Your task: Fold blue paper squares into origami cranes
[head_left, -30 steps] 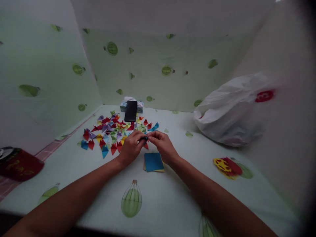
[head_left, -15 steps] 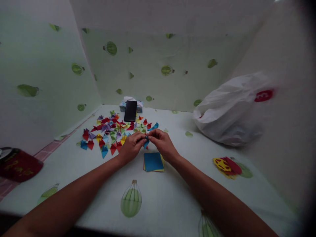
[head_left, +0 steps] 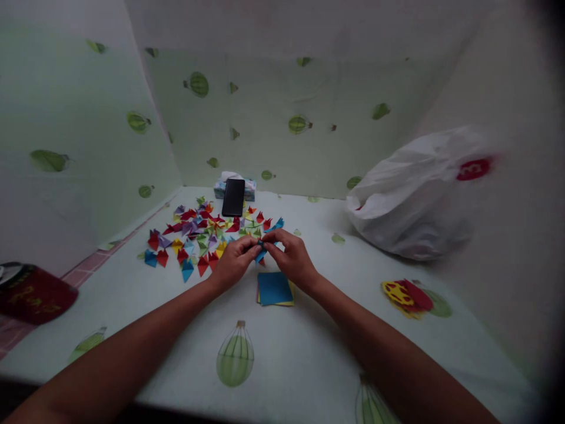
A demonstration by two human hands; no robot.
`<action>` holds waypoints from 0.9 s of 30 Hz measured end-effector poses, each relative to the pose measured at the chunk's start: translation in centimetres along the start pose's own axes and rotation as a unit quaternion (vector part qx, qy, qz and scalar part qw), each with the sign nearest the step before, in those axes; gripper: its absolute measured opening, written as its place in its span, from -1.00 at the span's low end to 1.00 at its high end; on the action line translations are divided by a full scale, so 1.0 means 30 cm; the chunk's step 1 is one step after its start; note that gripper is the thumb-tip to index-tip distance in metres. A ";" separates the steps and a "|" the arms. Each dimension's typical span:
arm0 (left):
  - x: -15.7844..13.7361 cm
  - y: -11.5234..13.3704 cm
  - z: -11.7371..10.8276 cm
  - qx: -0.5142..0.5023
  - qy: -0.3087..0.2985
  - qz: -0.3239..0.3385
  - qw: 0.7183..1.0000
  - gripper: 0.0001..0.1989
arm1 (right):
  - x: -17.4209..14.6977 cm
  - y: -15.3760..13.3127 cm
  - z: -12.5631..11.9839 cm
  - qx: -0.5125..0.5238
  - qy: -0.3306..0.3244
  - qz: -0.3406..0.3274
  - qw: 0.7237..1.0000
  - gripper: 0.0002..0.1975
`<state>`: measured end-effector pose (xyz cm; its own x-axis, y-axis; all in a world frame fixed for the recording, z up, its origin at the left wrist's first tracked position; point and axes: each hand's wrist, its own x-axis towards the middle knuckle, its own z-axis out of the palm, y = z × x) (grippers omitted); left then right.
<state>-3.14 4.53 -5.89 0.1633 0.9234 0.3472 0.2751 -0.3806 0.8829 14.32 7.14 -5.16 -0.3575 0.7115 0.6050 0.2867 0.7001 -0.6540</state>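
Between both sets of fingertips is a small folded piece of blue paper (head_left: 261, 255), its lower part hanging below the fingers. My left hand (head_left: 235, 257) pinches it from the left, thumb against fingers. From the right, my right hand (head_left: 291, 256) grips the same piece, index finger bent over the top. The fingers hide most of its folds. Just below the hands lies a stack of square paper sheets (head_left: 275, 289), blue on top with yellow showing at the edges. Many folded paper pieces (head_left: 188, 271) in red, blue, yellow, purple and green spread beyond my left hand.
A black phone (head_left: 233, 198) leans on a tissue box (head_left: 249, 189) at the back. To the right stands a full white plastic bag (head_left: 410, 200). Red and yellow cut-outs (head_left: 406, 296) lie at the right, and a dark red can (head_left: 35, 294) is at the left edge.
The blue paper has turned slightly between my fingers, its lower part now slanting left. Both hands stay in nearly the same place.
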 end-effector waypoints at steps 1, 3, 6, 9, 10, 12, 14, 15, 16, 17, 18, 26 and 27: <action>0.000 0.001 -0.001 0.012 -0.001 0.005 1.000 -0.79 | -0.001 0.001 0.000 -0.015 0.000 -0.007 1.000 -0.92; -0.001 0.002 -0.001 0.035 -0.002 0.014 0.999 -0.79 | -0.002 0.001 0.001 -0.045 0.001 -0.019 0.999 -0.92; -0.002 -0.001 0.001 0.053 -0.002 0.023 0.998 -0.79 | -0.001 0.000 0.002 -0.080 0.002 -0.033 0.996 -0.90; -0.003 -0.003 0.004 0.073 0.005 0.030 0.997 -0.79 | -0.001 0.000 0.004 -0.101 -0.004 -0.045 0.994 -0.88; -0.004 -0.003 0.005 0.084 0.009 0.035 0.996 -0.79 | -0.001 0.000 0.006 -0.106 -0.005 -0.045 0.993 -0.88; -0.005 0.001 0.006 0.115 0.020 0.049 0.992 -0.79 | -0.002 0.001 0.008 -0.115 -0.005 -0.042 0.993 -0.88; -0.007 0.006 0.007 0.146 0.032 0.069 0.986 -0.81 | -0.002 0.002 0.011 -0.118 -0.005 -0.038 0.992 -0.89; -0.008 0.008 0.008 0.158 0.036 0.079 0.984 -0.82 | -0.003 0.003 0.012 -0.115 -0.006 -0.037 0.993 -0.89; -0.008 0.009 0.008 0.166 0.041 0.086 0.982 -0.83 | -0.003 0.004 0.013 -0.112 -0.007 -0.036 0.993 -0.89; -0.009 0.009 0.008 0.170 0.043 0.090 0.980 -0.83 | -0.003 0.005 0.014 -0.108 -0.008 -0.036 0.994 -0.89; -0.009 0.009 0.009 0.171 0.046 0.093 0.980 -0.83 | -0.003 0.007 0.015 -0.103 -0.008 -0.036 0.994 -0.89; -0.007 -0.001 0.004 0.148 0.039 0.062 0.986 -0.80 | -0.007 0.014 0.008 -0.103 -0.016 -0.053 0.993 -0.89; -0.006 0.001 0.004 0.149 0.038 0.059 0.986 -0.80 | -0.007 0.015 0.007 -0.110 -0.018 -0.058 0.992 -0.89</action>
<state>-3.06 4.34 -5.97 0.1423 0.8690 0.4739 0.5262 -0.4719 0.7074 14.34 7.29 -5.68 -0.4299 0.6256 0.6510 0.4281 0.7761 -0.4631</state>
